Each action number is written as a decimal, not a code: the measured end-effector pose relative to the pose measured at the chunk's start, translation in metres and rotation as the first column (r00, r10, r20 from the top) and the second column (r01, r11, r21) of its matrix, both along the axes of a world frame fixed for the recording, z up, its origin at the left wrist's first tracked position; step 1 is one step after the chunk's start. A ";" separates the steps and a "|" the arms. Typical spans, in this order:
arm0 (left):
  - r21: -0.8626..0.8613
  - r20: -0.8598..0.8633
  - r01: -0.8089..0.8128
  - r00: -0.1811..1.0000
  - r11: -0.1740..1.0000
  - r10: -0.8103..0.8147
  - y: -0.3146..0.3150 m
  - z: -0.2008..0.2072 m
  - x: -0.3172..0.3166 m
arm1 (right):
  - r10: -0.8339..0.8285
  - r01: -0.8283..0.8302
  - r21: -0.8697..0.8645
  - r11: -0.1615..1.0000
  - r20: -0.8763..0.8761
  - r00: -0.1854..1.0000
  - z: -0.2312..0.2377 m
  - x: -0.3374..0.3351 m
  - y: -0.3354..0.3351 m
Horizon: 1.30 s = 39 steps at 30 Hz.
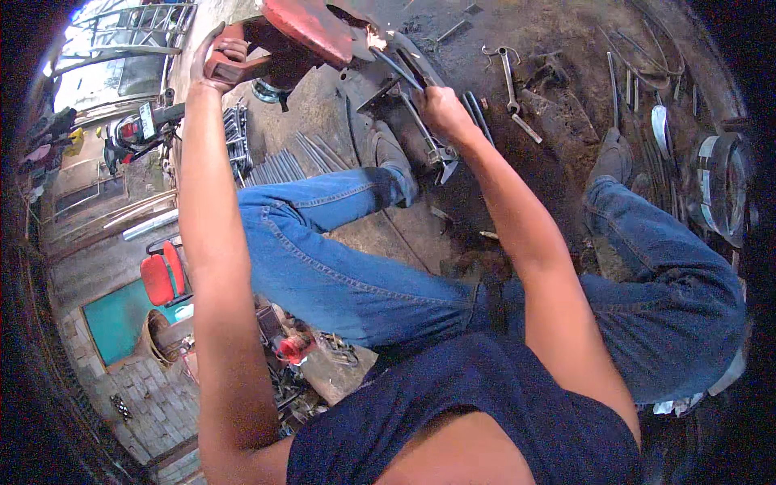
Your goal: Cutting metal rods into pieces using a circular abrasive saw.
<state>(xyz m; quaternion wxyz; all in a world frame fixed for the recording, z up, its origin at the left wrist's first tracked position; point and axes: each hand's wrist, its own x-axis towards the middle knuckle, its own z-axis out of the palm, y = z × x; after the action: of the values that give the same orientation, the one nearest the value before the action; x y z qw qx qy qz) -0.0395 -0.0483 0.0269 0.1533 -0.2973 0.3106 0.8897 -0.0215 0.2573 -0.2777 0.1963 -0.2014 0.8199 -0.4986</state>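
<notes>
Gripping one cut-off saw (311, 32), one metal rod (398, 68)

Clasping the saw's red handle (260, 68) with the curled fingers of the left hand (232, 50). Gripping the rod's near end with the closed right hand (443, 111), its far end at the sparks (375, 38). Counting one wrench (510, 79) and two shoes (612, 158) on the floor (485, 24), one red chair (157, 279) at left.

The top edge crops the red cut-off saw (311, 31); just right of it, sparks (375, 38) seem to hide the far tip of the metal rod (397, 68).
</notes>
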 end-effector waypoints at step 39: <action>-0.519 -0.064 -0.173 0.984 0.837 0.164 0.029 -0.009 0.019 | -0.148 0.130 -0.186 0.974 -0.088 0.985 -0.017 0.013 -0.009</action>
<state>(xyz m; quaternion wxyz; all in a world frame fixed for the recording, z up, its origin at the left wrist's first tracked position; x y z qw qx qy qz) -0.0202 -0.0189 0.0182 -0.0145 -0.3464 0.5143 0.7844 -0.0083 0.2485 -0.2950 0.1001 -0.1855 0.7927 -0.5720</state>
